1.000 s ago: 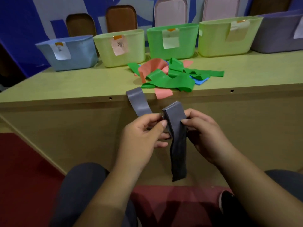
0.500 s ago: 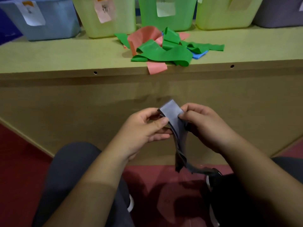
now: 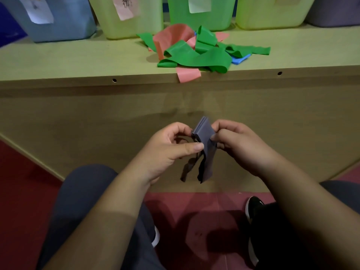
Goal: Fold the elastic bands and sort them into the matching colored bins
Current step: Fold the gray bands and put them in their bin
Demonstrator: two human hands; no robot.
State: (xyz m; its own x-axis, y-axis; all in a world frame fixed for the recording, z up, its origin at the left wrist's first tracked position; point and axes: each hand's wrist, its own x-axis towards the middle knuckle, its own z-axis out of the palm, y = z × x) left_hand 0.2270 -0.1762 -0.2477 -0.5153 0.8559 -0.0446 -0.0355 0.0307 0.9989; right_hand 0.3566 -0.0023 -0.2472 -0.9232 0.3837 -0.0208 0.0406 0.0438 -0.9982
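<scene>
You are mid-fold: left hand [image 3: 173, 147] and right hand [image 3: 241, 145] both pinch the grey band [image 3: 204, 131], held low before the surface [image 3: 78, 61] with tails dangling, so next gather those tails, then carry it to the grey bin [image 3: 335, 12].

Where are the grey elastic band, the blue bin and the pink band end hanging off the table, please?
grey elastic band [image 3: 204, 131], head view, on its folded upper part.
blue bin [image 3: 66, 26], head view, on the front wall beside its paper label.
pink band end [image 3: 188, 75], head view, on the hanging flap.
</scene>
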